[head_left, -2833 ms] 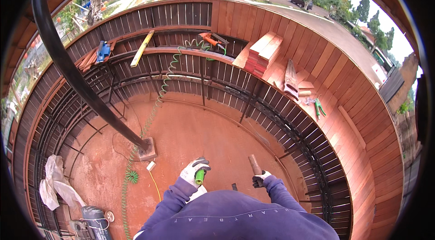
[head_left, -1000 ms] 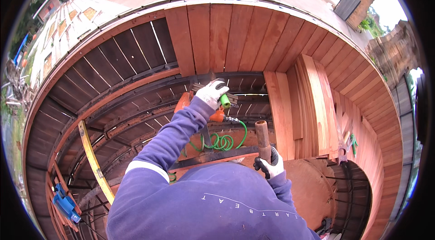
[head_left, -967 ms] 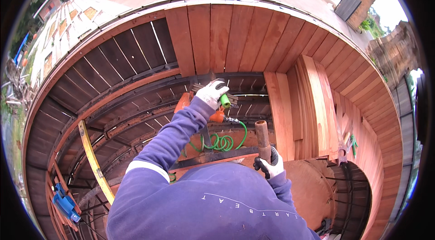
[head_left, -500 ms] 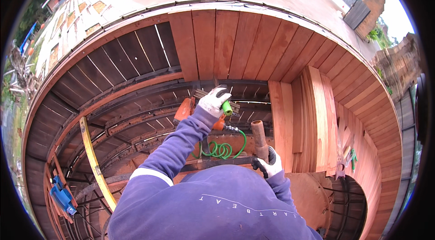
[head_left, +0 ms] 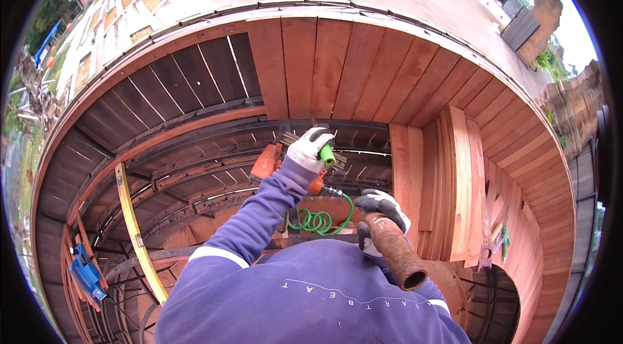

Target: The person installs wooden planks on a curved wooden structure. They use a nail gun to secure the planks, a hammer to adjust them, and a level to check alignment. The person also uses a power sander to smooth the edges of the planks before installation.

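Note:
My left hand [head_left: 309, 149], in a white and black glove, is closed around a green handle [head_left: 328, 156] whose round end faces me; its far part is hidden. It is up against the lower edge of the reddish planks [head_left: 334, 71]. Just beneath and beside it is an orange nail gun [head_left: 266, 162], with a green coiled air hose [head_left: 318, 222] hanging from it. My right hand [head_left: 383, 211], gloved alike, grips one end of a rusty metal pipe [head_left: 397, 250]. The pipe tilts toward my body at the right, its hollow end nearest me.
Curved wall boards surround me, dark on the left and reddish on the right. A stack of planks [head_left: 457, 182] stands at my right. A yellow spirit level [head_left: 134, 230] leans at the left, near a blue tool [head_left: 86, 274]. Small hand tools [head_left: 496, 240] hang at the right.
My right hand has moved up and forward, and the pipe has swung from pointing away to pointing back toward my body. My left hand stays on the green handle.

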Available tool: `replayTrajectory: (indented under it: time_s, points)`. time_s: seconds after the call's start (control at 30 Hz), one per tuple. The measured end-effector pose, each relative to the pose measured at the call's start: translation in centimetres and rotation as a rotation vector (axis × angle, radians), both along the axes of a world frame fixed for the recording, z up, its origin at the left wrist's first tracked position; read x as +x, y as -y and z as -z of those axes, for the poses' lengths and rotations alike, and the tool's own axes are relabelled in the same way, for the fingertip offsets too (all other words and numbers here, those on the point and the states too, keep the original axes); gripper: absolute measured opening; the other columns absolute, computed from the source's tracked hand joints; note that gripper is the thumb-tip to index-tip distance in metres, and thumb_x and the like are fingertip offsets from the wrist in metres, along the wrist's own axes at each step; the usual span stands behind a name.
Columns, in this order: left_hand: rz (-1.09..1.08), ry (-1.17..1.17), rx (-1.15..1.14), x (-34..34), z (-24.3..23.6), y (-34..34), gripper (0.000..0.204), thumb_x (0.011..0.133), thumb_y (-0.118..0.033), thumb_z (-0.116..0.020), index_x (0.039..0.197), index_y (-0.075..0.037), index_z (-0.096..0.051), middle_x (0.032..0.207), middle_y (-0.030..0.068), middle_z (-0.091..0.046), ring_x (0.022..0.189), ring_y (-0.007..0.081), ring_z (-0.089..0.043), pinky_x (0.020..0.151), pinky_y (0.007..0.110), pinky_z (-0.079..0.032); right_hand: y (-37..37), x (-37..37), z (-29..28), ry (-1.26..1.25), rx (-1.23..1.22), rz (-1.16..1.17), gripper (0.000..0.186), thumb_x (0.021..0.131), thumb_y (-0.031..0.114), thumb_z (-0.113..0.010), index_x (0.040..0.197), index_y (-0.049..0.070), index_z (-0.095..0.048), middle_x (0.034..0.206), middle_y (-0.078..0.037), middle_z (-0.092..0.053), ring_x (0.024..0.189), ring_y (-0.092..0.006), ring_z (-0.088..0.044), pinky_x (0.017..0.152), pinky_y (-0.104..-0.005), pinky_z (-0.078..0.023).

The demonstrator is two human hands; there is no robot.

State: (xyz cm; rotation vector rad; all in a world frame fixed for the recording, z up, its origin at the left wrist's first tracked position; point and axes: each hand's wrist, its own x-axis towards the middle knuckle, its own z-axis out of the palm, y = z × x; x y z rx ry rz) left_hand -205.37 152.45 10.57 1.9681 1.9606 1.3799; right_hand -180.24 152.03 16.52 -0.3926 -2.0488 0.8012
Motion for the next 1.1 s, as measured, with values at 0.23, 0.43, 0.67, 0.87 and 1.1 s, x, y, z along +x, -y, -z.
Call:
replayTrajectory:
  time_s: [0.23, 0.43, 0.67, 0.87, 1.1]
  points:
    - [-0.023, -0.007, 0.034, -0.3, 0.4, 0.0, 0.037, 0.07, -0.009, -0.07, 0.107, -0.011, -0.062, 0.111, 0.0129, -0.062, 0.102, 0.0331, -0.063, 0.089, 0.038, -0.052, 0.7, -3.2, -2.9, 0.209, -0.231, 0.12, 0.038, 0.077, 0.011, -0.074, 0.109, 0.0, -0.058, 0.091, -0.017, -0.066, 0.082, -0.0342, -0.066, 0.074, -0.0363, -0.054]
    - [-0.001, -0.003, 0.013, 0.1, -0.1, -0.3, 0.041, 0.068, -0.008, -0.07, 0.108, -0.011, -0.062, 0.114, 0.014, -0.061, 0.105, 0.034, -0.061, 0.09, 0.039, -0.051, -1.2, -3.5, 1.6, 0.33, -0.125, 0.149, 0.042, 0.078, 0.014, -0.074, 0.113, -0.002, -0.057, 0.095, -0.02, -0.065, 0.082, -0.0361, -0.066, 0.073, -0.0381, -0.055]
    - [-0.009, 0.023, -0.06, -0.1, -0.4, -0.3, 0.041, 0.07, -0.008, -0.068, 0.11, -0.011, -0.061, 0.118, 0.0152, -0.06, 0.112, 0.0338, -0.058, 0.095, 0.039, -0.049, -1.3, -1.0, 3.5, 0.143, -0.117, -0.015, 0.036, 0.075, 0.005, -0.076, 0.106, -0.001, -0.059, 0.091, -0.013, -0.065, 0.078, -0.0217, -0.065, 0.073, -0.0334, -0.052]
    - [-0.023, -0.017, -0.062, 0.0, 0.2, -0.4, 0.041, 0.069, -0.008, -0.066, 0.11, -0.011, -0.061, 0.117, 0.0149, -0.06, 0.111, 0.0338, -0.058, 0.092, 0.04, -0.05, -0.6, -2.5, -1.5, 0.316, -0.203, -0.039, 0.036, 0.075, 0.002, -0.073, 0.108, -0.002, -0.057, 0.097, -0.018, -0.065, 0.085, -0.0283, -0.068, 0.072, -0.0354, -0.053]
    - [0.002, -0.011, -0.002, -0.3, 1.9, -1.2, 0.038, 0.071, -0.012, -0.066, 0.108, -0.009, -0.061, 0.112, 0.0157, -0.06, 0.105, 0.0354, -0.06, 0.091, 0.04, -0.05, -0.4, -2.7, 0.1, 0.336, -0.163, 0.151, 0.042, 0.077, 0.015, -0.074, 0.113, 0.001, -0.058, 0.092, -0.018, -0.066, 0.083, -0.0367, -0.066, 0.073, -0.0384, -0.053]
